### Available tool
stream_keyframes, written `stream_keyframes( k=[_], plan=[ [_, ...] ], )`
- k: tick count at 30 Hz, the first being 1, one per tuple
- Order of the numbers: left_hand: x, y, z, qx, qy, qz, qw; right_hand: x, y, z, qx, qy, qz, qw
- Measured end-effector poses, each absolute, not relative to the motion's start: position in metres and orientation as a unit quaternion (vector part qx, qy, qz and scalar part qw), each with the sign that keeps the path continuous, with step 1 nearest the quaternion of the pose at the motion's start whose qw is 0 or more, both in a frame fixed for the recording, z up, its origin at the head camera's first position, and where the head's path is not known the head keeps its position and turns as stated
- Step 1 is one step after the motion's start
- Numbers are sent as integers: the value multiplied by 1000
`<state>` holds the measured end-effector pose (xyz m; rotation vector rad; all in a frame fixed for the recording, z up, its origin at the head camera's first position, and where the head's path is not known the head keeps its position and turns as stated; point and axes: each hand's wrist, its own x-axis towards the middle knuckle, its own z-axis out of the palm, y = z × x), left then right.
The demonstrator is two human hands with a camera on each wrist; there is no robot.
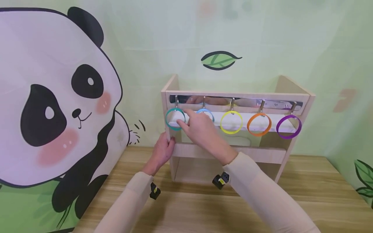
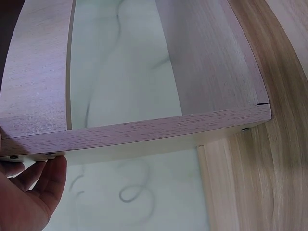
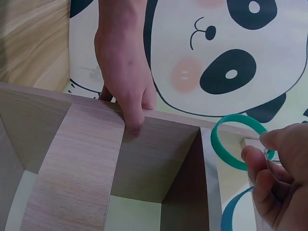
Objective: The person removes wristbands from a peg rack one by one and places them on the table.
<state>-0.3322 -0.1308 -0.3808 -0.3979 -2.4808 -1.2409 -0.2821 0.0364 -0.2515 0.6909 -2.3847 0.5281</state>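
A teal-green ring [image 1: 167, 120] hangs at the left end of a wooden rack [image 1: 227, 150]. My right hand [image 1: 201, 127] pinches this ring's edge close to its metal hook, with thumb and forefinger at the rim in the right wrist view. Partly behind that hand hangs a light blue ring [image 3: 229, 211]. Lower down, my left hand [image 1: 162, 149] grips the rack's left side panel [image 2: 144, 134]. Its thumb lies over the front edge, and its fingers press the outer face in the left wrist view.
A yellow ring [image 1: 231, 133], an orange ring [image 1: 270, 124] and a purple ring [image 1: 288, 137] hang from hooks further right along a shiny metal strip [image 1: 221, 101]. The rack stands on a wood-grain table [image 1: 186, 210]. Behind it is a wall covering [image 1: 163, 38] with a printed panda.
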Motion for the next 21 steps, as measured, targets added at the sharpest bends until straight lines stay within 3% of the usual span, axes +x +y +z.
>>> stream_keyframes(
  k=[21],
  plan=[
    [-333, -131, -382, -140, -872, -432, 181, -290, 35, -253, 238, -878, 257, 326]
  ],
)
